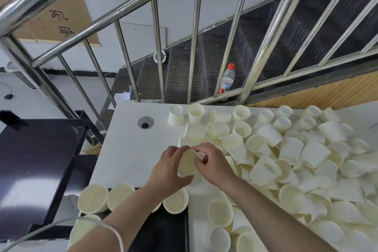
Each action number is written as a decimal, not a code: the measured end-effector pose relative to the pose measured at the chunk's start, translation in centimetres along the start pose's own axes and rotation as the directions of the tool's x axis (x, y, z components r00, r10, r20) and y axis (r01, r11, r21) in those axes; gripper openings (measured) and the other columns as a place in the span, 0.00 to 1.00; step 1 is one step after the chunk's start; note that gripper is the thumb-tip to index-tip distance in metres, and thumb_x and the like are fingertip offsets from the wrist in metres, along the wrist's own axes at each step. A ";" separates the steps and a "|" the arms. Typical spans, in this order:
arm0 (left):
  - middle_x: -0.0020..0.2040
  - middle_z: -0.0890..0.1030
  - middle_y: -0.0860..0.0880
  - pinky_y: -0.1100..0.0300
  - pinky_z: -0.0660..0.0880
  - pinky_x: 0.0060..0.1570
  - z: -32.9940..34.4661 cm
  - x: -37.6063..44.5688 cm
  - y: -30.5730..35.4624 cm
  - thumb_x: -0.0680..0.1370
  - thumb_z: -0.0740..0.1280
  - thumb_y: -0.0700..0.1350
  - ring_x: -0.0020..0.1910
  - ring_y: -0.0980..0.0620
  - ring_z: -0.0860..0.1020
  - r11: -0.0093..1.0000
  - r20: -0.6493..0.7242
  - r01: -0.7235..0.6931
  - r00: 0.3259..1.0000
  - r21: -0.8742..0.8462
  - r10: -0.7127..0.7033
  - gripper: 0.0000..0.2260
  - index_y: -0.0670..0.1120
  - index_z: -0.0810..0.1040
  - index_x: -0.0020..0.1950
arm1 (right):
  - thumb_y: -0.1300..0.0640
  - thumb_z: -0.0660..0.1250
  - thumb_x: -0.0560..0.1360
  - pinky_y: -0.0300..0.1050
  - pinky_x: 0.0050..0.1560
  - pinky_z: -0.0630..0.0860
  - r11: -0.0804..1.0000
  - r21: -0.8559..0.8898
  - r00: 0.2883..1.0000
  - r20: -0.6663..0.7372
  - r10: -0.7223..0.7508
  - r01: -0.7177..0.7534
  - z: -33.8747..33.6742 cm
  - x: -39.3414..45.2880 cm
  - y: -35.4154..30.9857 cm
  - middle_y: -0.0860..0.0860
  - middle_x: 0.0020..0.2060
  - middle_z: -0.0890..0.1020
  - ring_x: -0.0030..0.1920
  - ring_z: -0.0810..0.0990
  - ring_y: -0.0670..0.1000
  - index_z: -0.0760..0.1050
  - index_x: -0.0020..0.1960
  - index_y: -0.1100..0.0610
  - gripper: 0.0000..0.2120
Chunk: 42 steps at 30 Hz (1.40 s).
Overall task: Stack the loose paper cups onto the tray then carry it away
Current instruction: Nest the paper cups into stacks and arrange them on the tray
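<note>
— Where was the cup you were working on?

— Between my two hands, above the white table. My left hand was curled round its side from the left, and the fingers of my right hand pinched its rim from the right. Its mouth faced up toward me, so its long axis ran roughly away from my face, tilted a little. Whether it was one cup or a few nested, I couldn't tell.

— And the loose ones?

— The pile of cups lay to the right of my right fingers and beyond them, most on their sides, mouths every way, some upright at the far edge. My right hand was the nearer one to it; the closest cups lay just beside its knuckles.

— The tray?

— The dark tray sat nearer to me than my fingers, under my left forearm. On it stood several cups on the tray, mouths up, along its far edge and left side; how deep those stacks went, I couldn't see.

— So the next move?

— I judged the held cup had to come back toward me and down, mouth up, onto one of those.
</note>
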<state>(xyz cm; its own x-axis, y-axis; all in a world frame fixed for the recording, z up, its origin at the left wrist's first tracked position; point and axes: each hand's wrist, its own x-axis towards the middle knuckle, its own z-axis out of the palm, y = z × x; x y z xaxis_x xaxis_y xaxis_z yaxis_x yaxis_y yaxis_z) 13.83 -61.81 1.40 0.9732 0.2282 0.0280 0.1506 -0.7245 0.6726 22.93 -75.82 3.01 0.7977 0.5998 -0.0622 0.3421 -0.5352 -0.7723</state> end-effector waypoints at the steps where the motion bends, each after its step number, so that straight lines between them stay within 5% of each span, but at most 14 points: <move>1: 0.60 0.68 0.55 0.62 0.72 0.52 0.1 0.0 0.0 0.69 0.74 0.52 0.61 0.55 0.69 1.000 0.012 -0.001 1.000 0.013 0.001 0.35 0.54 0.63 0.73 | 0.61 0.65 0.75 0.29 0.42 0.68 0.999 -0.011 0.999 -0.019 0.032 -0.032 0.0 0.1 0.3 0.44 0.53 0.78 0.37 0.73 0.39 0.79 0.59 0.52 0.14; 5: 0.66 0.66 0.53 0.61 0.70 0.58 -0.2 0.1 -0.8 0.72 0.70 0.54 0.66 0.52 0.65 0.988 0.082 0.059 0.994 0.140 -0.071 0.34 0.53 0.60 0.75 | 0.64 0.61 0.76 0.37 0.47 0.68 0.972 -0.082 0.973 -0.100 0.210 -0.218 -0.3 0.5 2.0 0.47 0.54 0.79 0.47 0.76 0.47 0.77 0.58 0.53 0.14; 8: 0.71 0.63 0.51 0.57 0.67 0.64 -0.5 0.3 -1.7 0.74 0.66 0.53 0.70 0.48 0.61 0.950 0.118 0.134 0.978 0.280 -0.173 0.31 0.52 0.59 0.74 | 0.65 0.58 0.76 0.40 0.51 0.69 0.932 -0.200 0.952 -0.015 0.305 -0.302 0.1 0.8 3.4 0.50 0.57 0.78 0.54 0.76 0.50 0.75 0.61 0.54 0.16; 18: 0.76 0.56 0.51 0.52 0.67 0.66 0.6 1.2 -2.5 0.75 0.66 0.53 0.74 0.47 0.56 0.916 0.224 0.230 0.924 0.328 -0.311 0.32 0.53 0.57 0.76 | 0.63 0.57 0.78 0.46 0.61 0.72 0.888 -0.348 0.914 0.160 0.374 -0.302 1.9 1.3 3.9 0.54 0.64 0.73 0.62 0.74 0.55 0.66 0.70 0.56 0.21; 24: 0.75 0.57 0.50 0.53 0.68 0.64 1.2 1.9 -2.3 0.75 0.66 0.52 0.74 0.48 0.58 0.906 0.217 0.242 0.919 0.348 -0.329 0.31 0.52 0.58 0.75 | 0.49 0.62 0.76 0.49 0.62 0.71 0.844 -0.526 0.948 0.204 0.243 -0.103 1.7 0.8 2.8 0.51 0.70 0.64 0.68 0.65 0.54 0.58 0.75 0.53 0.29; 30: 0.69 0.64 0.51 0.56 0.71 0.58 1.8 2.1 -2.0 0.74 0.67 0.48 0.67 0.49 0.65 0.906 0.208 0.258 0.918 0.337 -0.338 0.29 0.52 0.60 0.73 | 0.52 0.67 0.75 0.51 0.68 0.68 0.855 -0.517 0.917 0.360 0.170 0.044 2.6 0.7 2.9 0.50 0.76 0.56 0.74 0.57 0.54 0.53 0.78 0.52 0.37; 42: 0.71 0.64 0.53 0.58 0.70 0.57 -1.1 0.7 1.0 0.73 0.68 0.48 0.68 0.49 0.66 0.974 -0.041 0.142 0.990 0.177 -0.137 0.32 0.50 0.61 0.75 | 0.56 0.68 0.72 0.48 0.60 0.74 0.913 -0.399 0.987 0.160 -0.020 0.083 -0.6 -0.8 1.3 0.44 0.71 0.63 0.69 0.63 0.49 0.60 0.76 0.50 0.35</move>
<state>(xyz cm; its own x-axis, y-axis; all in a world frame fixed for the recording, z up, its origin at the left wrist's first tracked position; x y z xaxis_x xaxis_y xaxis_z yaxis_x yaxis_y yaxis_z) 14.47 -61.68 2.93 0.9356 0.3515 -0.0344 0.3156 -0.7883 0.5283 23.02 -77.30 2.45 0.7010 0.6977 -0.1476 0.5766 -0.6763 -0.4584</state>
